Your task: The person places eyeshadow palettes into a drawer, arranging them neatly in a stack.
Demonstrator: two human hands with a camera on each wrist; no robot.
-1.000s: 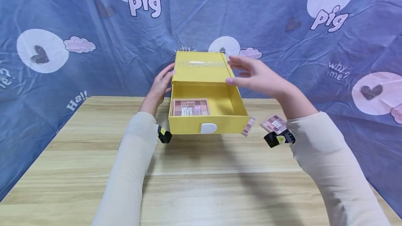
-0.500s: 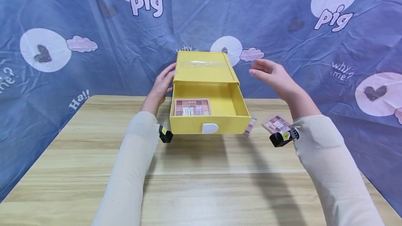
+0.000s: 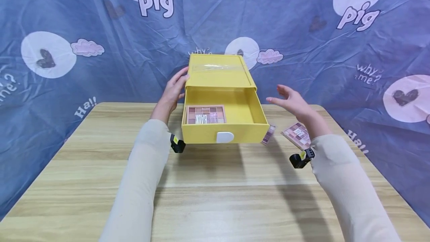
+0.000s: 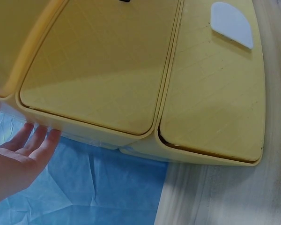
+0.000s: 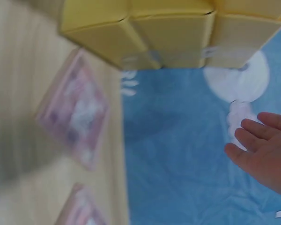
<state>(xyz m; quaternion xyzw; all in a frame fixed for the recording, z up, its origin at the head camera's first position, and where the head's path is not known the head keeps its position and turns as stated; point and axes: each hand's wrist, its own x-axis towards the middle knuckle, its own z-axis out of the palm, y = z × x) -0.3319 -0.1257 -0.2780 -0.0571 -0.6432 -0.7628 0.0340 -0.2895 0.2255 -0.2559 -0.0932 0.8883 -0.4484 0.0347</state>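
A yellow drawer unit (image 3: 220,71) stands at the back of the table with its top drawer (image 3: 205,133) pulled out. In that drawer, at the left, lies an eyeshadow palette (image 3: 205,110) with a printed clear lid. My left hand (image 3: 172,92) rests on the unit's left side, its extended fingertips touching the wall in the left wrist view. To the right of the unit my right hand (image 3: 291,102) hangs in the air, fingers apart, holding nothing. Below it lies a second palette (image 3: 297,135) on the table. Another palette (image 3: 268,135) is partly hidden by the drawer.
Two closed drawer fronts (image 4: 96,70) sit beneath the open one; a white tab handle (image 4: 232,22) shows on the lowest. Clear tape (image 3: 215,67) crosses the unit's top. A blue printed cloth (image 3: 100,21) hangs behind the wooden table (image 3: 215,208).
My right hand has moved away from the unit's right side, first rightward, then down toward the palettes. My left hand stays against the unit, and the drawer has not moved.
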